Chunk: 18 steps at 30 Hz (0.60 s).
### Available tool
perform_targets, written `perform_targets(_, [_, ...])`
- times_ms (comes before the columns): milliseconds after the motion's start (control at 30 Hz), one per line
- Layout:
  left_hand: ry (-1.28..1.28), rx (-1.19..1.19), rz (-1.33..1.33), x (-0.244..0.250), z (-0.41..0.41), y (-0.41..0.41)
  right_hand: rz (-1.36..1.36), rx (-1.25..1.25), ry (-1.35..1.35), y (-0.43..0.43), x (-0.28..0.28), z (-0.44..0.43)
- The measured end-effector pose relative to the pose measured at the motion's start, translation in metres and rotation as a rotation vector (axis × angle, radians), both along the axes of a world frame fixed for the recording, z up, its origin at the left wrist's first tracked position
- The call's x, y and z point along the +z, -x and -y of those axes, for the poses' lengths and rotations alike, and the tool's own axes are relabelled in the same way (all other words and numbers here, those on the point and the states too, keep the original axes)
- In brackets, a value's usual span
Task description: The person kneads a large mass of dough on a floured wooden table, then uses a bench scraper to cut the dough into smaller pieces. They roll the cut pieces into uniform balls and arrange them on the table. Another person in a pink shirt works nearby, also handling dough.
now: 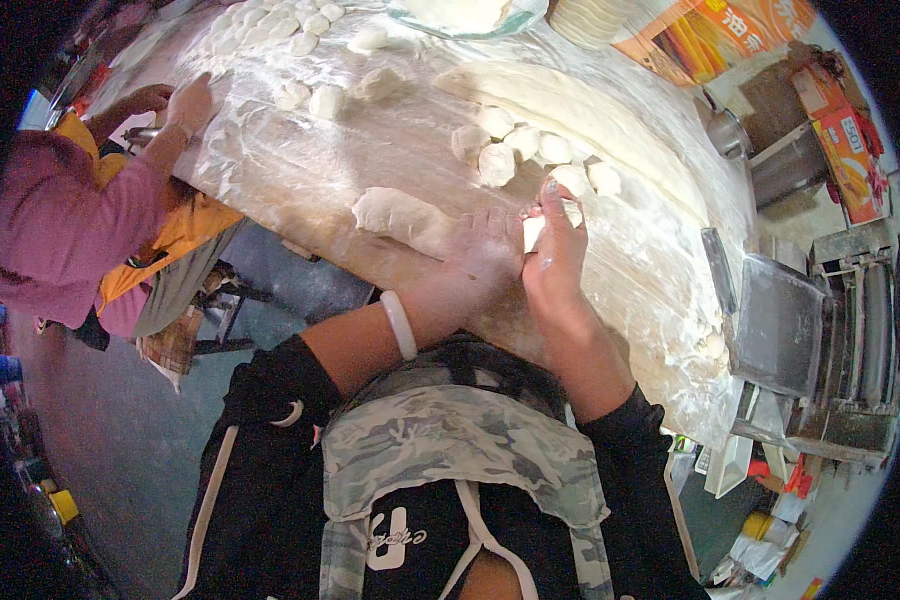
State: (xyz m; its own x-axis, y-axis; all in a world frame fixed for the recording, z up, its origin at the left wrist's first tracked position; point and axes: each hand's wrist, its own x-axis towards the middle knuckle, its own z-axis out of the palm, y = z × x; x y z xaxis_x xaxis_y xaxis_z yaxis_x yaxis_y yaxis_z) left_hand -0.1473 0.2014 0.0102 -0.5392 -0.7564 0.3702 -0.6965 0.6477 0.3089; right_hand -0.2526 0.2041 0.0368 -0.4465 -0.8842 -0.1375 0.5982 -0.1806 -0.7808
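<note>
A thick roll of dough lies on the floured wooden board in front of me. My left hand, blurred and wearing a white bangle at the wrist, is closed over the roll's right end. Touching it on the right, my right hand grips a small dough piece, its thumb pointing up the board. Whether that piece is still joined to the roll is hidden by my fingers. Just beyond my hands sit several torn dough lumps. A long, wide strip of dough curves behind them.
At left, another person reaches a hand over the board. Several dough rounds lie at the far left. A glass bowl holds white contents. A scraper-like blade and a roller machine are at right.
</note>
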Motion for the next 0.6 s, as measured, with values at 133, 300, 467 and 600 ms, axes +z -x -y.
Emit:
perform_targets(133, [0.088,0.0,0.054,-0.005,0.003,0.0,0.111,0.001,-0.04,0.004,0.017,0.001])
perform_targets(300, [-0.302,-0.134,-0.532,-0.009,0.01,-0.004,0.333,0.401,0.056,-0.006,0.04,-0.004])
perform_targets(467, [-0.345,-0.245,0.232,0.017,0.059,-0.058,-0.051,0.34,-0.088,0.005,0.044,0.029])
perform_targets(600, [-0.037,-0.157,0.313,0.016,0.056,-0.147,-1.12,0.541,0.09,0.002,0.012,0.006])
